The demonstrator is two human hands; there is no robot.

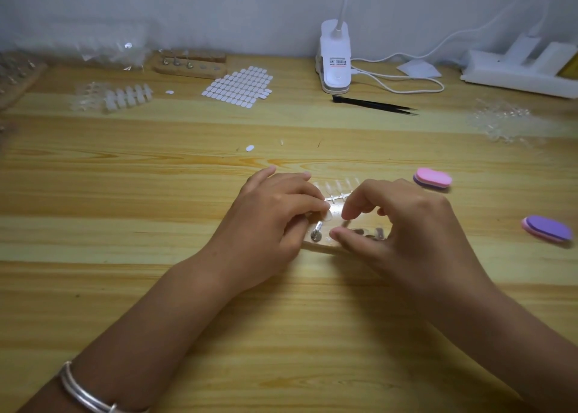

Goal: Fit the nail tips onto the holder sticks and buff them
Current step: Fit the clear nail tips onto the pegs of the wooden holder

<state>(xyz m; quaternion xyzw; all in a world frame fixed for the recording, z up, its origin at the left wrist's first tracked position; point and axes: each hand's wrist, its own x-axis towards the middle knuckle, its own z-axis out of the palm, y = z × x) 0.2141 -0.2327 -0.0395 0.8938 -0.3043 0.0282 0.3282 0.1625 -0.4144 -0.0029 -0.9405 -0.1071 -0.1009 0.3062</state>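
On the table (156,200), a nail tip (327,215) is pinched by the left hand (275,212) just behind the holder block (322,247), the right hand's (406,222) narrow grip cannot be read, and seating the tip on the block's stick (317,230) is judged the fitting step's next need.

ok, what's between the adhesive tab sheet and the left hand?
Head view: a loose white tab and, nearby, a small clear bit on the wooden table.
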